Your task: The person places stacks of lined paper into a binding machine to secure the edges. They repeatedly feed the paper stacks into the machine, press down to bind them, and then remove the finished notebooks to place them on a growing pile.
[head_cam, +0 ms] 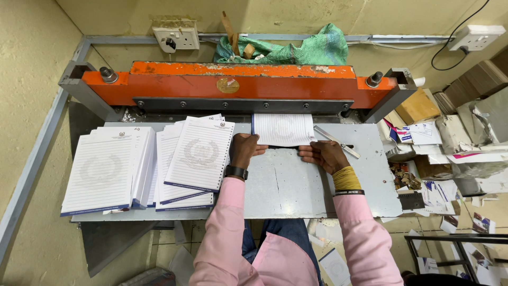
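Note:
A lined white notepad (283,128) lies on the grey metal table (288,185), its far edge tucked under the orange punching machine (238,85). My left hand (246,148) presses on the pad's near left corner, fingers bent. At the near right corner, my right hand (323,154) holds the pad's edge flat against the table. Both arms wear pink sleeves; a black watch sits on the left wrist and yellow threads wrap the right.
Stacks of lined pads (108,169) and perforated pads (198,153) fill the table's left side. A metal ruler (336,141) lies right of the pad. Loose paper and cartons (450,148) crowd the right. A green cloth (296,50) sits behind the machine.

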